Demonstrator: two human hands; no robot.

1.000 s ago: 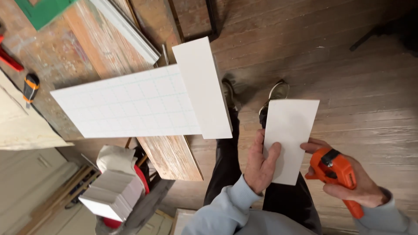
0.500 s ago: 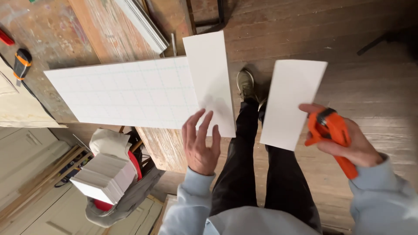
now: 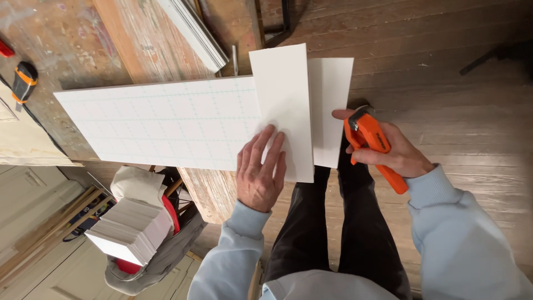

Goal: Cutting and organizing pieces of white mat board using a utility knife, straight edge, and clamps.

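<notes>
You are pressing your left hand (image 3: pixel 261 172) flat, fingers spread, on the near end of the upright white strip (image 3: pixel 283 111), which is lying across the right end of the long gridded white sheet (image 3: pixel 161 122) on the bench (image 3: pixel 139 50). That strip is reaching past the bench's near edge, so with only your palm pinning it, it is likely to pivot or slide if the pressure lets up.

Your right hand (image 3: pixel 388 150) is clenching the orange cutter (image 3: pixel 372 141), with the thumb tip touching the right edge of the smaller white piece (image 3: pixel 331 105). That piece is sitting just right of the strip, tucked partly under it, and is hanging out over the wooden floor (image 3: pixel 444 66) with nothing beneath. It looks apt to sag or drop, since only a thumb and the overlap are steadying it. The cutter's tip is close to that thumb; I cannot tell whether a blade is out.
</notes>
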